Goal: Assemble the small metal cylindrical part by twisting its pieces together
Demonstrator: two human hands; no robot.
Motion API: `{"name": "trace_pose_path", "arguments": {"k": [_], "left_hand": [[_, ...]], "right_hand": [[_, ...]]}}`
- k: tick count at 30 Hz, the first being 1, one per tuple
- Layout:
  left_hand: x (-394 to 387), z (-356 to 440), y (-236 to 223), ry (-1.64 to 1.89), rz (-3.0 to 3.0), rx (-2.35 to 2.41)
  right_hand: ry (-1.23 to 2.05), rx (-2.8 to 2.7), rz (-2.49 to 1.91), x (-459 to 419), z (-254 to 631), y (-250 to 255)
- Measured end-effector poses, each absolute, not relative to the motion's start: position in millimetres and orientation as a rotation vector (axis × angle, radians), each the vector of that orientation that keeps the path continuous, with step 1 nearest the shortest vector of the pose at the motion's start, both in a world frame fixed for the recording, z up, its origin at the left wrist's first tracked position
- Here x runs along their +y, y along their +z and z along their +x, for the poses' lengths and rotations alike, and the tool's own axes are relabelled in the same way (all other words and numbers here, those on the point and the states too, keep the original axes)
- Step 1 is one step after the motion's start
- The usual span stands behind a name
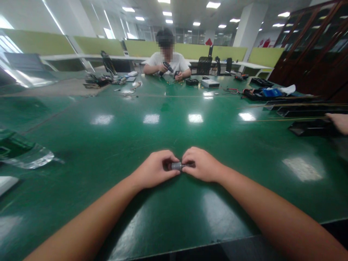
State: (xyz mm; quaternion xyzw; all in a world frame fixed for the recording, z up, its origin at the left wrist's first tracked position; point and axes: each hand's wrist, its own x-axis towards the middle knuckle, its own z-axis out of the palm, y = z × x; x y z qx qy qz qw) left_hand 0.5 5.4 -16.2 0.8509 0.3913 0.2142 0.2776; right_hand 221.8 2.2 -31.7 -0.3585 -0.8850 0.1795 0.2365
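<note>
Just above the green tabletop [152, 137], a small grey metal cylinder [176, 166] lies sideways between my two hands. The thumb and fingers of my left hand [157, 168] close round its left part. At the right end, a narrower piece sits in the pinch of my right hand [202, 165], whose fingertips cover most of it. Whether that narrow piece is part of the cylinder or separate, I cannot tell. My fingertips almost meet over the cylinder.
A clear plastic bottle [29, 156] lies at the left. Across the table a person [168, 59] holds a dark power tool [168, 67]. Black trays [307, 127] with thin rods lie at the right, beside another person's hand [339, 122]. Cables, boxes and parts line the far side.
</note>
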Motion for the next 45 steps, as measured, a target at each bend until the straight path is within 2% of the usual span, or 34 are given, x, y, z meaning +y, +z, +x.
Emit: {"name": "trace_pose_path", "arguments": {"k": [45], "left_hand": [[6, -1, -10, 0.459, 2.266, 1.039]], "right_hand": [[0.530, -2.395, -0.936, 1, 233, -30]]}}
